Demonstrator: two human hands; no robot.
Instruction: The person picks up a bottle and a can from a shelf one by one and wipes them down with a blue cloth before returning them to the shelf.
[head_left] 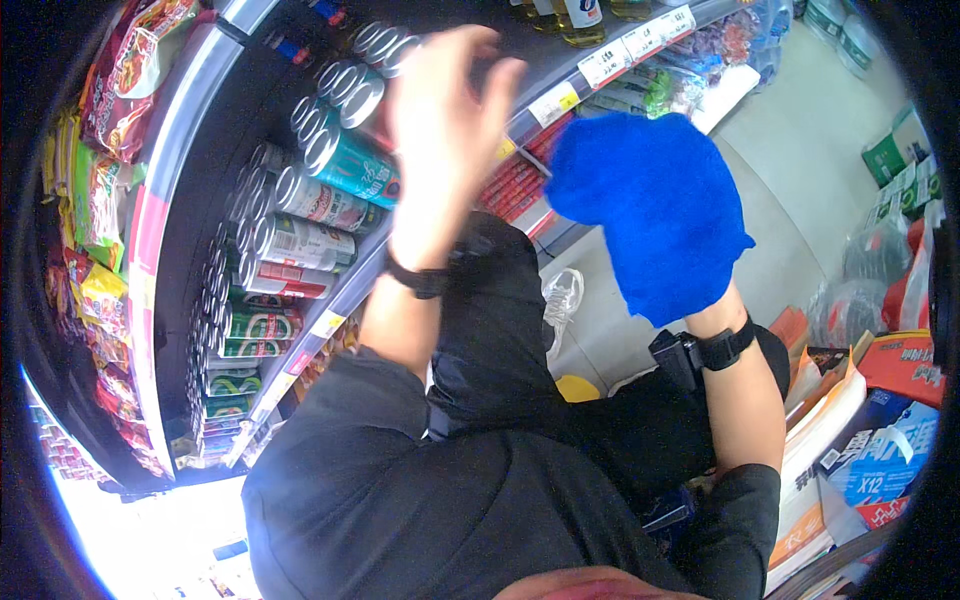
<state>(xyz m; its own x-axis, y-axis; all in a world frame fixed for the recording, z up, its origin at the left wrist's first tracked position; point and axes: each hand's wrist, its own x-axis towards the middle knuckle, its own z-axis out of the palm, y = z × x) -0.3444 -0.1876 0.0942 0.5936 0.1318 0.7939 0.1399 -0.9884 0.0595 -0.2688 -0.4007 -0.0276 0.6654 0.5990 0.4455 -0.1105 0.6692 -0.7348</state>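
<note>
1. I see the left hand (pixel 440 110) with fingers (pixel 470 50) spread, gripping nothing, at the teal can (pixel 355 165) on the shelf (pixel 330 300).
2. The right hand is hidden under the blue cloth (pixel 655 210); grip unclear.
3. The can lies sideways, top facing outward, long axis running into the shelf.
4. Risk, in my judgement: a nudge rolls stacked cans off.

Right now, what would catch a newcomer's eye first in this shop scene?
The bright blue cloth draped over the right hand, right of centre, stands out most. Next come the rows of shiny drink cans lying on the shelf at left, with the bare left hand raised, fingers spread, before them.
</note>
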